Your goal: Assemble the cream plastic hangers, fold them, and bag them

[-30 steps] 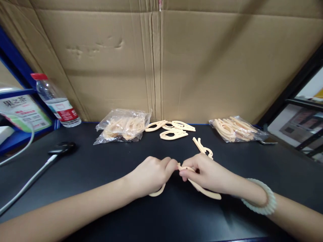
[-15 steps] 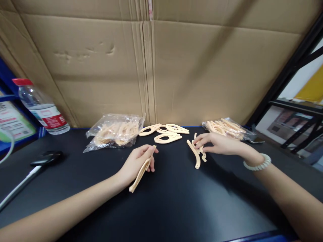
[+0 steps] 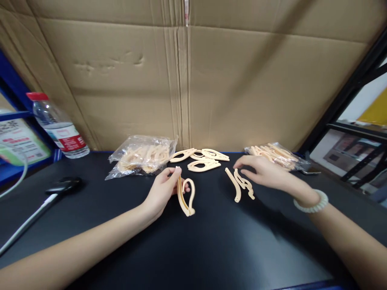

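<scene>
My left hand point(image 3: 165, 189) grips a cream plastic piece point(image 3: 184, 201) by its upper end; a curved loop opens out on its right side. My right hand point(image 3: 260, 171) hovers with fingers apart and nothing in them, just above two loose cream parts. One is a smooth curved arm point(image 3: 233, 186), the other a wavy piece point(image 3: 245, 184) right beside it. Behind, several cream leaf-shaped pieces point(image 3: 203, 165) lie flat near the cardboard.
A clear bag of cream parts point(image 3: 142, 155) lies at the back left, another bag point(image 3: 275, 155) at the back right. A bottle point(image 3: 65, 133) and a black device with a white cable point(image 3: 65, 185) are on the left. Cardboard point(image 3: 127, 80) stands behind the black table point(image 3: 211, 249).
My left hand has turned its piece so that the loop shows. My right hand has let go of the wavy piece and lifted slightly. The view has shifted a little.
</scene>
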`<action>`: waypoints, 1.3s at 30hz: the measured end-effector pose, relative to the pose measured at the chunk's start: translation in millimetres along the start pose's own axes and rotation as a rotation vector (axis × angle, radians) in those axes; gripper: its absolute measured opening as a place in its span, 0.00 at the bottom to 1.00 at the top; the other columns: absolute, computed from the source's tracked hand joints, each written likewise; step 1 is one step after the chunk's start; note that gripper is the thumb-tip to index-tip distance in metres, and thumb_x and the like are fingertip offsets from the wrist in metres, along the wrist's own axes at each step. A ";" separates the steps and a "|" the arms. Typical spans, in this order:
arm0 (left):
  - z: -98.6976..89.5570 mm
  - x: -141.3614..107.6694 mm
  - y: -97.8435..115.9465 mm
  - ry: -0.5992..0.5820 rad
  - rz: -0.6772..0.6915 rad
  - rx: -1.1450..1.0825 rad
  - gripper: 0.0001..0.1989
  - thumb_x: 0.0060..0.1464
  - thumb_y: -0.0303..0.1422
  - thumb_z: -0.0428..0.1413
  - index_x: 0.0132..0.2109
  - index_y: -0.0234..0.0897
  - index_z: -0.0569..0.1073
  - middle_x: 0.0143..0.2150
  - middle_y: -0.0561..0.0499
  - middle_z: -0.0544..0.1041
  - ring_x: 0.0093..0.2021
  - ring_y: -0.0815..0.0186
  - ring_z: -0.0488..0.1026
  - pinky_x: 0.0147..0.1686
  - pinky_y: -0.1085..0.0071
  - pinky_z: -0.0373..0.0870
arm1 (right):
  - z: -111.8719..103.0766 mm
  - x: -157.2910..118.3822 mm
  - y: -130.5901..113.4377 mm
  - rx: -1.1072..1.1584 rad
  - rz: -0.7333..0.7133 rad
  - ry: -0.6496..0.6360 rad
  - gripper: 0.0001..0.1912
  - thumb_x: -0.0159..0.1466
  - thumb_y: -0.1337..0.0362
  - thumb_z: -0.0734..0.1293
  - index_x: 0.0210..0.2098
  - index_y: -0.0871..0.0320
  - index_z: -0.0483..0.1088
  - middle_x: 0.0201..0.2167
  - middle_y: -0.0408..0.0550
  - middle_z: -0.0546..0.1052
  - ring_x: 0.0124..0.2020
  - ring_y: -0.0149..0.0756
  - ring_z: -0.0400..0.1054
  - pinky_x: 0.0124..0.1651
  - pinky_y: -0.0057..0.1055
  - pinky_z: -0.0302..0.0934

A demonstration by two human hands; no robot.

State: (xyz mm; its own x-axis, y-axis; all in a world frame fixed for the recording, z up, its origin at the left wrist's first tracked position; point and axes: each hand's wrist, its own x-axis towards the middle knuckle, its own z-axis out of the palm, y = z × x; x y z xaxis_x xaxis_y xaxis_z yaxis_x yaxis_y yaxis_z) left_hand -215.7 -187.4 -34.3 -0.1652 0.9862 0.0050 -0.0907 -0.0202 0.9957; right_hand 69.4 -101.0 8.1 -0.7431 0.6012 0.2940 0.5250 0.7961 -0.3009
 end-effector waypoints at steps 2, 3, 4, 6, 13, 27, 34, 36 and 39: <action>-0.1 -0.6 -1.8 -0.004 0.038 -0.008 0.16 0.54 0.44 0.58 0.37 0.38 0.63 0.21 0.56 0.75 0.24 0.68 0.75 0.26 0.74 0.70 | 11.9 1.6 -22.7 0.007 -0.170 0.208 0.14 0.67 0.67 0.59 0.50 0.57 0.69 0.48 0.53 0.76 0.51 0.41 0.69 0.53 0.43 0.64; -0.2 -0.9 -2.7 -0.007 0.051 -0.008 0.17 0.54 0.45 0.58 0.37 0.38 0.63 0.21 0.56 0.75 0.24 0.68 0.75 0.26 0.74 0.70 | 18.9 1.4 -36.0 0.020 -0.274 0.225 0.15 0.67 0.66 0.61 0.53 0.57 0.68 0.51 0.54 0.75 0.55 0.41 0.66 0.57 0.44 0.61; -0.3 -1.2 -3.3 -0.011 0.062 -0.009 0.17 0.54 0.45 0.59 0.38 0.38 0.63 0.21 0.55 0.76 0.23 0.68 0.75 0.26 0.74 0.70 | 26.5 0.7 -49.3 0.004 -0.362 0.198 0.17 0.67 0.65 0.62 0.55 0.57 0.66 0.53 0.54 0.73 0.58 0.41 0.63 0.60 0.44 0.59; 0.2 -2.5 -4.2 -0.020 0.078 -0.016 0.17 0.54 0.44 0.59 0.38 0.38 0.62 0.21 0.55 0.76 0.23 0.68 0.74 0.26 0.74 0.70 | 42.7 -2.2 -72.1 -0.104 -0.458 0.103 0.20 0.67 0.63 0.63 0.58 0.59 0.63 0.57 0.54 0.71 0.63 0.43 0.56 0.64 0.44 0.53; 9.7 -14.6 -7.0 -0.122 0.063 -0.054 0.17 0.56 0.42 0.57 0.35 0.41 0.56 0.24 0.55 0.77 0.26 0.66 0.76 0.28 0.71 0.73 | 78.9 -6.3 -85.5 -0.273 -0.544 0.117 0.10 0.69 0.60 0.61 0.41 0.59 0.71 0.34 0.47 0.77 0.47 0.39 0.69 0.63 0.47 0.46; 6.7 -30.6 -3.2 -0.448 1.073 1.167 0.07 0.62 0.26 0.50 0.46 0.38 0.67 0.44 0.48 0.78 0.46 0.62 0.74 0.62 0.49 0.50 | 74.7 -4.7 -72.3 -0.197 -0.325 0.283 0.10 0.68 0.63 0.62 0.31 0.59 0.68 0.26 0.42 0.72 0.30 0.33 0.63 0.51 0.41 0.50; 7.6 -25.3 -7.0 -0.402 0.950 1.181 0.05 0.64 0.29 0.48 0.37 0.38 0.64 0.35 0.50 0.74 0.34 0.63 0.69 0.41 0.63 0.67 | 73.8 -5.5 -74.8 -0.326 -0.411 0.289 0.13 0.70 0.61 0.60 0.31 0.59 0.69 0.26 0.45 0.71 0.34 0.38 0.63 0.54 0.44 0.50; 7.9 -25.6 -6.0 -0.426 0.908 1.214 0.05 0.63 0.29 0.48 0.36 0.37 0.64 0.35 0.49 0.72 0.33 0.63 0.67 0.35 0.65 0.65 | 75.0 -5.4 -74.0 -0.307 -0.402 0.258 0.12 0.69 0.60 0.61 0.32 0.59 0.69 0.27 0.45 0.72 0.35 0.38 0.63 0.54 0.44 0.51; 9.3 -26.9 -3.9 -0.472 0.846 1.285 0.05 0.62 0.29 0.47 0.36 0.37 0.63 0.36 0.48 0.71 0.32 0.62 0.66 0.33 0.66 0.63 | 77.4 -5.2 -72.2 -0.239 -0.382 0.192 0.11 0.68 0.58 0.62 0.35 0.59 0.70 0.29 0.45 0.72 0.35 0.38 0.63 0.53 0.44 0.53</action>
State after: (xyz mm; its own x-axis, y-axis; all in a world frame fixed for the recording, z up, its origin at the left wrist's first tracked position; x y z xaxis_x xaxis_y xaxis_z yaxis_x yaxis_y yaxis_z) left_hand -201.8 -212.4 -37.4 0.5875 0.7289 0.3515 0.7486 -0.6545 0.1061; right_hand 3.3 -167.0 -41.9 -0.8232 0.2469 0.5112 0.3268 0.9424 0.0710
